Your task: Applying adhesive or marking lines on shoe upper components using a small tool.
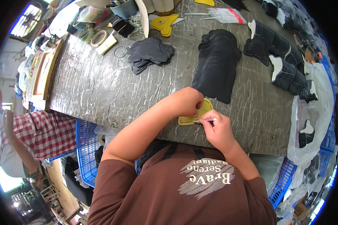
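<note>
A yellow template (204, 108) with a rounded outline lies near the table's front edge, by the lower end of a long fanned row of black cut pieces (218, 63). My left hand (187, 102) is closed, its curled fingers pressing on the template's upper left part. A slim pale pen (211, 119) is pinched in my right hand (219, 129), its tip at the template's lower edge. Whether a black piece lies under the template is hard to make out. Farther left sits a loose pile of black cut pieces (150, 54).
More yellow templates (164, 24), a tape roll (99, 38) and a grey-blue tub (124, 9) stand at the back left. Bundles of black pieces with white edges (285, 75) lie at the right beside a plastic bag (313, 112). Blue baskets (87, 150) flank me; another person (33, 138) is at left.
</note>
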A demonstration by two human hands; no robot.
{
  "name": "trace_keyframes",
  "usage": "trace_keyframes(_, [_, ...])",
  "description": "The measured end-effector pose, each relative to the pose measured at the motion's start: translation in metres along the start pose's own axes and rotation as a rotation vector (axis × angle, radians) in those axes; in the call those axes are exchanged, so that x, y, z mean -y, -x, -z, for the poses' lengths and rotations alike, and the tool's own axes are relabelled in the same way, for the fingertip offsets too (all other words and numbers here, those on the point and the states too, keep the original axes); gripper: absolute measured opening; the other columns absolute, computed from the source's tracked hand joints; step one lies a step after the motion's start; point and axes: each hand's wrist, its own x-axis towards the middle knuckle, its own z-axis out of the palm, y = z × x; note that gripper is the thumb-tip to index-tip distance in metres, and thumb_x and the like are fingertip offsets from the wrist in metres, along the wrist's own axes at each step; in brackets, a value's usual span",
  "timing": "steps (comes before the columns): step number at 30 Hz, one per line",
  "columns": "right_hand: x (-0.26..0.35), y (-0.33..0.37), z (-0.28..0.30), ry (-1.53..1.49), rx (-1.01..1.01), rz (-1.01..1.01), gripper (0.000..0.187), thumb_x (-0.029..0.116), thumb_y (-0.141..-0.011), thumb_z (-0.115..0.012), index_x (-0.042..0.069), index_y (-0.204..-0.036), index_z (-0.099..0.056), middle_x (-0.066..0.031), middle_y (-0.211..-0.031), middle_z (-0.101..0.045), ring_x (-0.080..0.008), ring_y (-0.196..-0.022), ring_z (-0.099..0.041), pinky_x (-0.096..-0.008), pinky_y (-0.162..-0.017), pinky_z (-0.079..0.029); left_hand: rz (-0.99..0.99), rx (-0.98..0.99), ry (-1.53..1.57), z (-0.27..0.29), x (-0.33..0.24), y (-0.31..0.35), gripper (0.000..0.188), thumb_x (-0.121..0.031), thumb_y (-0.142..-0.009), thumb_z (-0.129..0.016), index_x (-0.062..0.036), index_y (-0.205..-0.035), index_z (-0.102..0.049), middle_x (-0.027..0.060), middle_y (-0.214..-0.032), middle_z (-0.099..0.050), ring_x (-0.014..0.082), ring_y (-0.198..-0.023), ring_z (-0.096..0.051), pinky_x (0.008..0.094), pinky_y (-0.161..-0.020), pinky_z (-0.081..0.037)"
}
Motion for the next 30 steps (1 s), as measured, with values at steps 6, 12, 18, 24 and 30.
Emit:
trace_keyframes(6, [-0.0036, 0.0016, 0.0038, -0.016, -0.038, -0.029, 0.012, 0.003, -0.083, -0.066, 0.003, -0.085, -0.054, -0.0145, -0.075, -0.064, -0.034, -0.067, -0.064, -0.0392, -0.059, -0.049, 0.025, 0.009, 0.016, 0.0002, -0.0023, 0.0002, 0.027, -0.007, -0.066, -0.076, -0.0007, -0.091, -0.067, 0.0136, -0.086, -0.07, 0.0269, -0.081, -0.068, 0.0354, -0.071, -0.053])
trace_keyframes(12, [-0.0041, 0.0033, 0.0078, 0.009, -0.067, -0.053, 0.012, 0.003, -0.083, -0.066, 0.003, -0.085, -0.054, -0.0143, -0.075, -0.064, -0.034, -0.067, -0.064, -0.0392, -0.059, -0.049, 0.016, 0.001, 0.02, 0.0, -0.002, 0.0009, 0.026, -0.005, -0.066, -0.077, -0.0002, -0.09, -0.067, 0.0142, -0.086, -0.07, 0.0273, -0.082, -0.069, 0.0361, -0.072, -0.053])
trace_keyframes(18, [-0.0045, 0.0079, 0.0093, 0.049, -0.093, -0.048, 0.012, 0.002, -0.083, -0.066, 0.003, -0.084, -0.054, -0.0139, -0.074, -0.063, -0.0337, -0.066, -0.063, -0.0395, -0.058, -0.049, 0.019, 0.006, 0.008, 0.0007, -0.0033, 0.0015, 0.026, -0.005, -0.067, -0.077, -0.0002, -0.09, -0.067, 0.014, -0.086, -0.07, 0.0274, -0.083, -0.069, 0.0363, -0.072, -0.053])
trace_keyframes(24, [-0.0026, 0.0092, 0.0093, 0.08, -0.104, -0.015, 0.012, 0.002, -0.083, -0.067, 0.003, -0.084, -0.054, -0.0134, -0.072, -0.062, -0.0322, -0.065, -0.063, -0.0393, -0.057, -0.049, 0.025, 0.011, 0.007, 0.0011, -0.0045, 0.0022, 0.026, -0.005, -0.067, -0.078, -0.0005, -0.09, -0.067, 0.0137, -0.086, -0.07, 0.0271, -0.083, -0.069, 0.0359, -0.072, -0.053])
trace_keyframes(30, [-0.0028, 0.0087, 0.0084, 0.156, -0.098, 0.054, 0.014, 0.002, -0.082, -0.066, 0.004, -0.084, -0.053, -0.0122, -0.073, -0.061, -0.0335, -0.066, -0.061, -0.041, -0.059, -0.048, 0.014, 0.015, 0.007, 0.0019, -0.0041, 0.0008, 0.026, -0.006, -0.068, -0.078, -0.0004, -0.091, -0.066, 0.0136, -0.087, -0.07, 0.0271, -0.083, -0.069, 0.0358, -0.073, -0.053])
